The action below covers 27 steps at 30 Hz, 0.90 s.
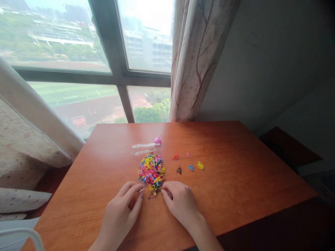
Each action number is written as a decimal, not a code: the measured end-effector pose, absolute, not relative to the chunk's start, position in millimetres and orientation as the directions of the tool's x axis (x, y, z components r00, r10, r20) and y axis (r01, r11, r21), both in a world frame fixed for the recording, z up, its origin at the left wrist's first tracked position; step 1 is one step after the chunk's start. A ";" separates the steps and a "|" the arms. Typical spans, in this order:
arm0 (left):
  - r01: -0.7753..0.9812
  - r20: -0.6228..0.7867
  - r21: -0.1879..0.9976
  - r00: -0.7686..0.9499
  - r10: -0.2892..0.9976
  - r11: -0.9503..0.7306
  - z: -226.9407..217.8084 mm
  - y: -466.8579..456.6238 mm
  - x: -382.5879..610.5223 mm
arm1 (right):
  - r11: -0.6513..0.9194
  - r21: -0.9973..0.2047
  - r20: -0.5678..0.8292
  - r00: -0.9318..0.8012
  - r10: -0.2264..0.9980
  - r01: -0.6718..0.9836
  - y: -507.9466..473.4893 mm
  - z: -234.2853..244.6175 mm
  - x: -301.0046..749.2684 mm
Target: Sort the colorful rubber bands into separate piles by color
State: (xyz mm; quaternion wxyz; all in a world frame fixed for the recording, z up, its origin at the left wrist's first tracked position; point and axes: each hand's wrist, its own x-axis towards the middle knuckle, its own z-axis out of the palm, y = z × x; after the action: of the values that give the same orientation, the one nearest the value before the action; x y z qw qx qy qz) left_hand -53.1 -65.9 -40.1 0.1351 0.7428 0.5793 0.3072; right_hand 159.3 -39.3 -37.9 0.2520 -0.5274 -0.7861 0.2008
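Observation:
A heap of small, colourful plastic stitch markers (151, 170), shaped like little safety pins, lies on the wooden table between my two hands. My left hand (125, 202) is at the heap's lower left, with thumb and fingertips pinched on a pale stitch marker (142, 189). At the lower right edge of the heap, my right hand (180, 198) has its thumb and index finger drawn together against the markers. What lies between those right fingertips is too small to make out.
Right of the heap lie small colour groups: red markers (175, 157), a pink marker (188, 154), black markers (179, 170), blue markers (191, 167) and yellow markers (200, 165). Behind it is a clear plastic pouch (142, 149) with a pink top. A window (120, 76) and curtains (196, 52) border the table (235, 188).

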 end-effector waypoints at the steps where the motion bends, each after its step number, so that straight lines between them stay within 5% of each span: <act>1: 0.782 0.297 0.546 0.153 0.943 -0.299 -40.1 -67.1 -53.0 | 0.365 -0.580 0.187 -0.317 0.930 0.728 -39.7 -38.1 159.6; 10: 0.870 0.232 0.361 0.263 0.936 -0.334 -38.3 -70.3 -39.5 | 0.385 -0.603 0.207 -0.328 0.922 0.699 -43.1 -40.9 165.5; 20: 0.837 0.281 0.411 0.261 0.924 -0.361 -21.6 -58.7 -32.5 | 0.350 -0.607 0.239 -0.256 0.937 0.714 -50.9 -41.3 168.8; 27: 0.834 0.240 0.312 0.394 0.887 -0.455 7.9 -13.1 14.6 | 0.349 -0.604 0.274 -0.225 0.935 0.717 -54.5 -45.3 172.1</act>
State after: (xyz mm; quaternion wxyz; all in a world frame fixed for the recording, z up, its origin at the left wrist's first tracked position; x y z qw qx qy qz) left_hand 14.6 -13.1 7.9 0.0705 0.8319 0.5173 0.1881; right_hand 172.1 -54.5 -45.3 0.3065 -0.5420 -0.7619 0.1784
